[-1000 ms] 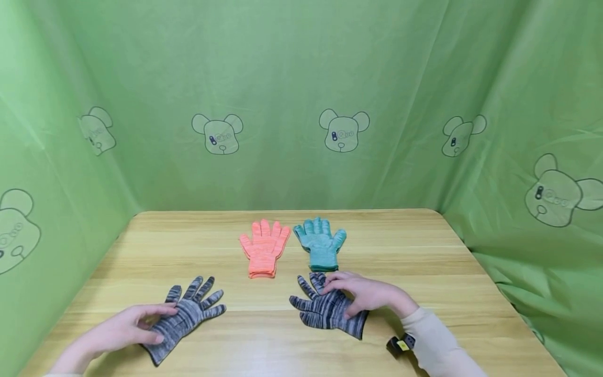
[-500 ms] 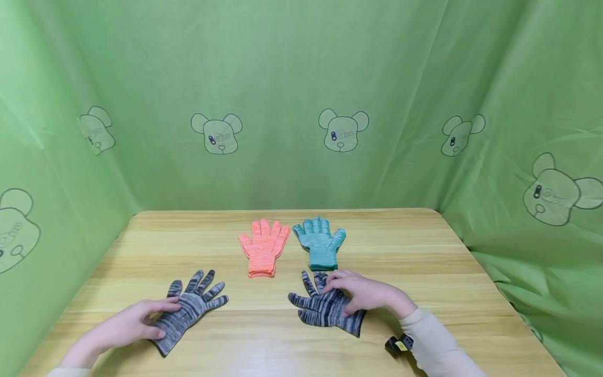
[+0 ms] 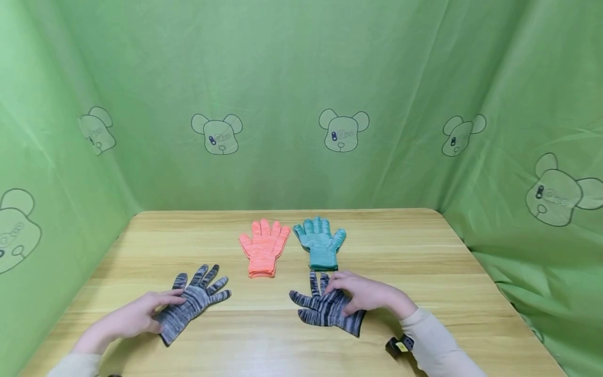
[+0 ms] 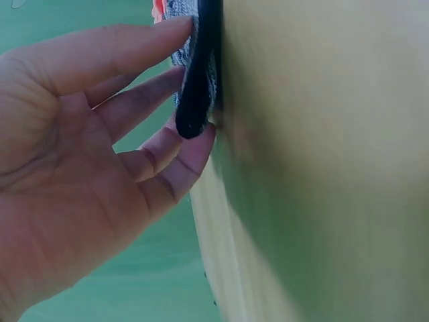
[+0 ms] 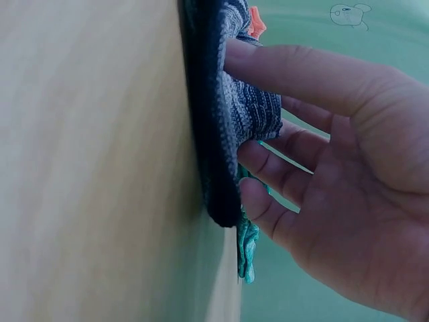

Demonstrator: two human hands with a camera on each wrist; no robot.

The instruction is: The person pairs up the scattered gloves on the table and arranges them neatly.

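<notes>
Two striped gloves on table, one under each hand

Head view: The left hand is relaxed, not clenched; its thumb and fingers touch a grey-and-black striped glove, the left striped glove, at the left front of the table. That glove lies flat, five fingers spread toward the upper right, dark-edged cuff toward the lower left. The right hand is likewise relaxed, fingers bent, resting across the right striped glove, right of centre. Its cuff points to the lower right; part of its finger area is covered by the hand. Behind lie the orange gloves and teal gloves, side by side, fingers away from the person, doubled edges at the cuffs.

Left wrist view: The left striped glove appears edge-on, black cuff edge nearest; thumb and fingertips touch it, palm clear of the knit.

Right wrist view: The right striped glove shows a thick black edge and raised, ribbed-looking knit. The thumb touches it, fingers spread and slightly bent; teal and orange show beyond
</notes>
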